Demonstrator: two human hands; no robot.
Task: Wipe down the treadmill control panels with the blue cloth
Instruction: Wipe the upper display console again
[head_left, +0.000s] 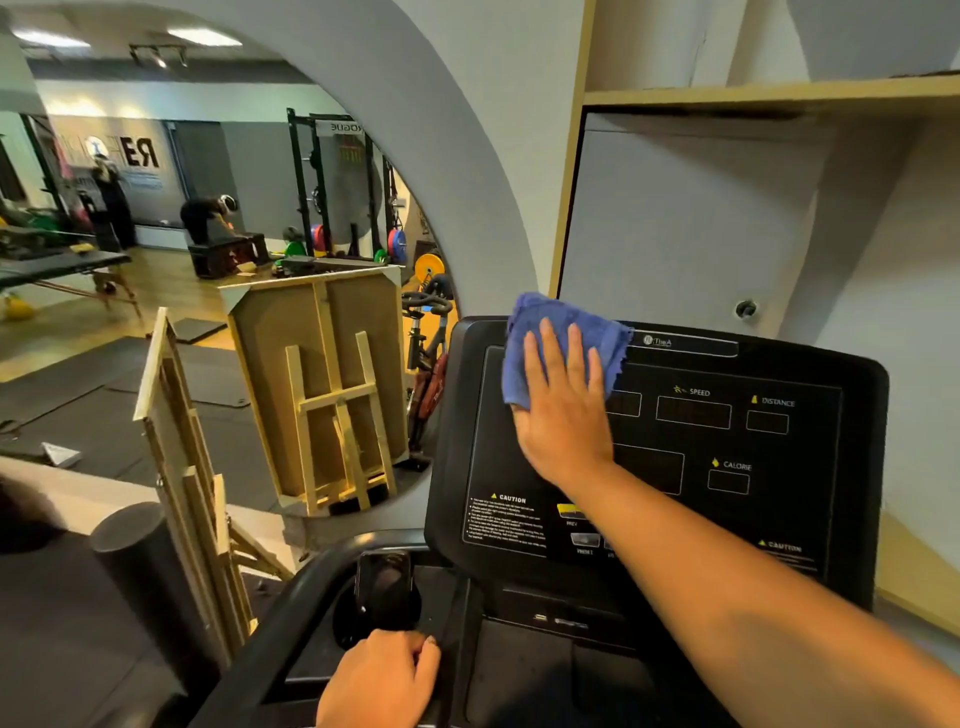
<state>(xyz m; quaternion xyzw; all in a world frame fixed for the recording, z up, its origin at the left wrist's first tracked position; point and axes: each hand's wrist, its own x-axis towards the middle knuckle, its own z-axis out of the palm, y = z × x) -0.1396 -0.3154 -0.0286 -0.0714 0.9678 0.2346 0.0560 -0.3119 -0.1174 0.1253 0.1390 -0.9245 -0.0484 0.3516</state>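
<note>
Right hand (563, 410) lies flat, fingers straight, pressing the blue cloth (558, 338) against the upper left of the treadmill control panel (675, 447). Left hand (379, 680), fingers curled, grips the handrail (291, 608) below.

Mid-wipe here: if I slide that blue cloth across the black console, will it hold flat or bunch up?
The crumpled blue cloth looks soft and floppy, its frayed edge hanging loose, so it will probably bunch ahead of a push. Flat fingers of the right hand pin only part of it. The black treadmill console looks smooth, so it should glide.
</note>
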